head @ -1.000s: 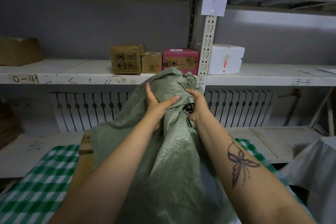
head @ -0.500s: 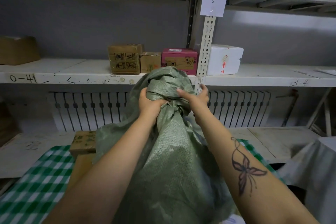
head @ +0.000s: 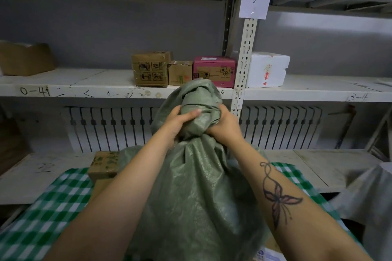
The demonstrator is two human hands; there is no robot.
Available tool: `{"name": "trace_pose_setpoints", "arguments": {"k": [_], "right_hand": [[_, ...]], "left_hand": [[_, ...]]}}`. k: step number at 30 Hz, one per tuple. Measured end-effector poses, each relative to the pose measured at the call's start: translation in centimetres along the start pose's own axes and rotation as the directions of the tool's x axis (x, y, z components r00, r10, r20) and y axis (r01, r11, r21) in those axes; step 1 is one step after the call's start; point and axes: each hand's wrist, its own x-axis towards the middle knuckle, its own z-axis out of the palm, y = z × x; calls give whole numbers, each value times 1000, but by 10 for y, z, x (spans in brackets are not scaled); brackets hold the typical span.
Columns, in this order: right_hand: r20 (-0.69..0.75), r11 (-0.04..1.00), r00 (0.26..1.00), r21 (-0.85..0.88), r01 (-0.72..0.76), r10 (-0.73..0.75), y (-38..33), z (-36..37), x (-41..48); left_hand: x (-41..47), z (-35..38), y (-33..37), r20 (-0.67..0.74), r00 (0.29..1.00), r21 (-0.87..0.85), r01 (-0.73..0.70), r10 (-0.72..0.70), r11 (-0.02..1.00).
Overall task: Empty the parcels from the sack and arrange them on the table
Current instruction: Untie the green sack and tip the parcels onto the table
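Over the checked worktop (head: pixel 53 207), hoisted upright at centre: green woven sack (head: pixel 191 186), its bunched top end clenched by left grip (head: pixel 177 121) from 9 o'clock and right grip (head: pixel 224 125) from 3 o'clock, likely so parcels slide out below. At the sack's 9 o'clock, already resting on the worktop: cardboard parcel (head: pixel 104 164).
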Motion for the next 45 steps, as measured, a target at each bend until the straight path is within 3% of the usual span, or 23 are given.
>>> {"name": "trace_pose_setpoints", "arguments": {"k": [2, 6, 9, 14, 20, 25, 27, 30, 36, 38, 42, 45], "right_hand": [[-30, 991, 998, 127, -44, 48, -1, -11, 2], [11, 944, 1000, 331, -8, 4, -11, -32, 3], [46, 930, 997, 366, 35, -56, -13, -41, 3], [25, 963, 1000, 268, -7, 1, -12, -38, 4], [61, 840, 975, 499, -214, 212, -12, -27, 4], [125, 729, 927, 584, -358, 355, -4, -15, 1], [132, 696, 918, 613, -373, 375, -5, -13, -1], [215, 563, 873, 691, -453, 438, -10, -15, 0], [381, 495, 810, 649, -577, 446, -16, -17, 0], [367, 535, 814, 620, -574, 450, -23, -18, 2], [294, 759, 907, 500, -416, 303, -20, -27, 6], [433, 788, 869, 437, -435, 239, -14, -41, 5]], "left_hand": [[3, -8, 2, -4, 1000, 44, -15, 15, 999], [11, -24, 7, -219, 962, 204, -120, 165, 972], [21, -34, 6, -100, 981, 17, -168, 169, 986], [-2, -18, 8, 152, 982, -233, -74, 111, 970], [-12, -5, -7, 256, 966, -53, -30, 42, 998], [-20, 1, -20, 192, 981, 79, 26, -41, 997], [-20, 2, -23, 117, 993, 107, 0, -13, 994], [-16, 4, -26, 57, 997, 113, -60, 54, 992], [-11, 7, -23, -159, 976, 120, -130, 148, 984], [-6, 5, -20, -217, 966, 108, -121, 142, 987], [3, -1, -12, -337, 934, 11, -120, 116, 993], [7, -12, -4, -403, 915, -70, -66, 32, 995]]}}
